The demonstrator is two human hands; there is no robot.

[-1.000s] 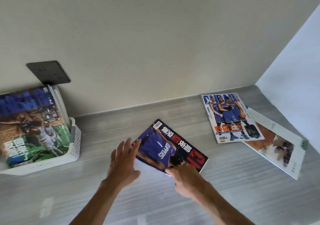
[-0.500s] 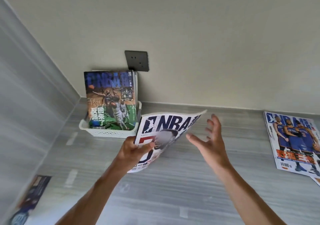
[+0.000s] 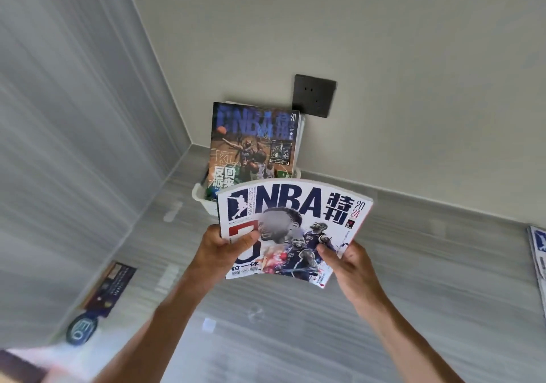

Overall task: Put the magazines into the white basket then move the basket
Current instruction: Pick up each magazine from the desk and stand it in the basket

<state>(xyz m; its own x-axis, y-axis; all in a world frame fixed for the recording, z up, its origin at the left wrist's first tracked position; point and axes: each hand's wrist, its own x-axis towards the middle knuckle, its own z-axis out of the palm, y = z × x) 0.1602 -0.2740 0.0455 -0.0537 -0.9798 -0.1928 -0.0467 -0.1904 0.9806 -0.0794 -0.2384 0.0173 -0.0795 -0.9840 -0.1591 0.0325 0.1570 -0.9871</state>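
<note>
I hold a white NBA magazine (image 3: 295, 220) upright in the air, its cover facing me. My left hand (image 3: 227, 246) grips its lower left edge and my right hand (image 3: 345, 260) grips its lower right edge. Just behind it the white basket (image 3: 201, 195) stands in the corner against the wall, mostly hidden by the held magazine. A blue and green magazine (image 3: 254, 143) stands upright in the basket, with more behind it. Another magazine (image 3: 537, 252) lies flat at the right edge of the view.
A grey wood-grain surface (image 3: 295, 323) runs under my arms. A grey side panel (image 3: 74, 146) closes off the left. A dark wall socket (image 3: 314, 94) sits above the basket. A dark leaflet (image 3: 109, 288) and a round sticker (image 3: 81, 331) lie at the lower left.
My right hand, open half a second ago, now grips the magazine's right edge. The magazine has turned upright and come closer to the basket. One second ago it lay on the surface.
</note>
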